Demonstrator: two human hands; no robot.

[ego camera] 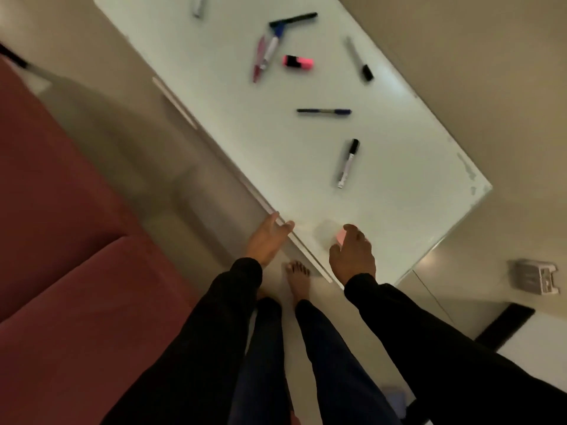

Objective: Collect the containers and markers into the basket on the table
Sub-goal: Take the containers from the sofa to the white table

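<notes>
left hand [266, 240]: fingers straight, tips touching the near edge of the table [214, 87]
right hand [352, 253]: over the table's near corner, fingers curled round a small pink object [340, 237]
sleeves: black, both arms extended forward

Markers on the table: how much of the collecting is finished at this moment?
Nothing looks collected; no basket is in view. The right hand reaches onto a small pink object at the table edge; the left hand is open. The pink highlighter, blue pen and other markers remain.
</notes>
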